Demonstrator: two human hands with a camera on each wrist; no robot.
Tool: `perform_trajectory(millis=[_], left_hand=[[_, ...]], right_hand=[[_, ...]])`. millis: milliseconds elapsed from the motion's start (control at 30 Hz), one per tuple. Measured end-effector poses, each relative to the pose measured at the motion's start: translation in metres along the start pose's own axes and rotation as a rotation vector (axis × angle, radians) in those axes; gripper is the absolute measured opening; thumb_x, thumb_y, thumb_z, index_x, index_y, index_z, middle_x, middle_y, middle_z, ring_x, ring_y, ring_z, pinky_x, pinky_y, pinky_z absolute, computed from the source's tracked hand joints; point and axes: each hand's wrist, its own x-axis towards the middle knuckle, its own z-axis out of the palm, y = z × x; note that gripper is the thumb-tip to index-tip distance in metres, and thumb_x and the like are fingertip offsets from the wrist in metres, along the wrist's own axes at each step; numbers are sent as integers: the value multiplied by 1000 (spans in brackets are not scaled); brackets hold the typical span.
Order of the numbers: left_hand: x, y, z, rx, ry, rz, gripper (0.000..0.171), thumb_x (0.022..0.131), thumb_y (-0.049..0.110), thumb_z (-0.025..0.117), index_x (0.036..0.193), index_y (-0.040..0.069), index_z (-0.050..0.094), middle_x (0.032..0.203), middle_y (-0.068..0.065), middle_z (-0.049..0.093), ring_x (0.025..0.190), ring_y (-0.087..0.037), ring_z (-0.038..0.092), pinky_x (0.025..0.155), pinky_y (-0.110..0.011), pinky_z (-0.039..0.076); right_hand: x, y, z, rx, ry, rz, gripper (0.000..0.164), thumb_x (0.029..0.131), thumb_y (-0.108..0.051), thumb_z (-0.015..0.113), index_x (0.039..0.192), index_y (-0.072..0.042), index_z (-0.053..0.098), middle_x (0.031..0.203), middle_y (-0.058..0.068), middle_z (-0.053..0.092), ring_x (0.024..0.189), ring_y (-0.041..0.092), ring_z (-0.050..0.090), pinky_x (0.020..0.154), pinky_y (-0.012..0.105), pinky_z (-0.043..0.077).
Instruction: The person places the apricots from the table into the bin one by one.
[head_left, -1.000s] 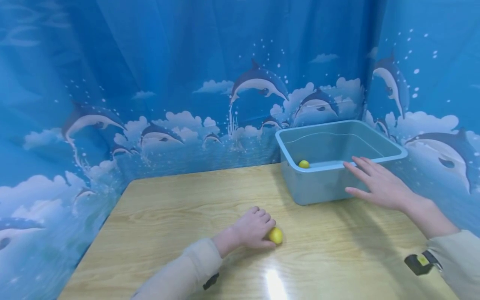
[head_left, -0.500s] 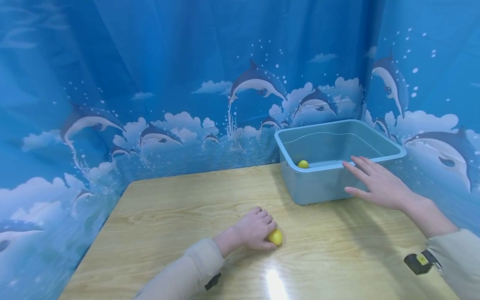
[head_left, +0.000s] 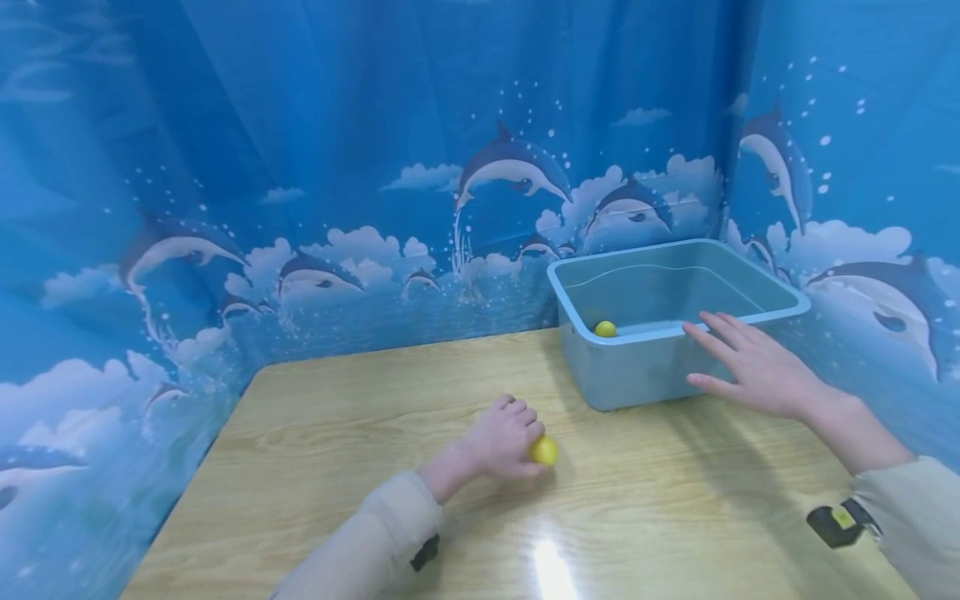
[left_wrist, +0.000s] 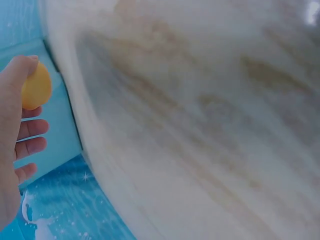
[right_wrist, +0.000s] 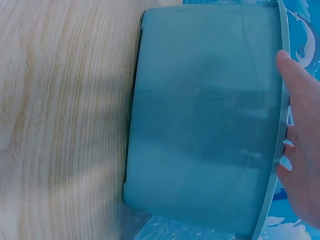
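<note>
My left hand [head_left: 504,440] holds a small smooth yellow lemon-like thing [head_left: 545,450] just above the wooden table [head_left: 390,417]. In the left wrist view, the thumb and index finger pinch this oval yellow thing [left_wrist: 37,87], while the other fingers extend below it. My right hand [head_left: 761,367] is at the near rim of a blue-grey plastic bin [head_left: 645,375], fingers straight and spread. From the right wrist, the hand [right_wrist: 302,135] is beside the rim of the bin [right_wrist: 200,110]; firm contact is hard to tell. A second round yellow thing [head_left: 606,329] lies inside the bin's left end.
A blue curtain [head_left: 360,150] printed with dolphins hangs behind the table and at both sides. The bin stands at the back right of the table, close to the curtain. A bright light reflection shows on the near tabletop.
My left hand has risen slightly and moved away from me, carrying the yellow lemon-like thing. The right hand stays in place beside the bin.
</note>
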Motion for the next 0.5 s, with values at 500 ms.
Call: perform_trajectory(millis=[500], left_hand=[[11,-40,-24,-57,179,-116,37,81,53,59,87,17,61,83,4,56,83,-16,51,84,-37,40]], right_hand=[[-2,-2,0,-4,7,-4,78,89,-46,56,148,-12,20,146,26,22,133,44,18,100,60,20]])
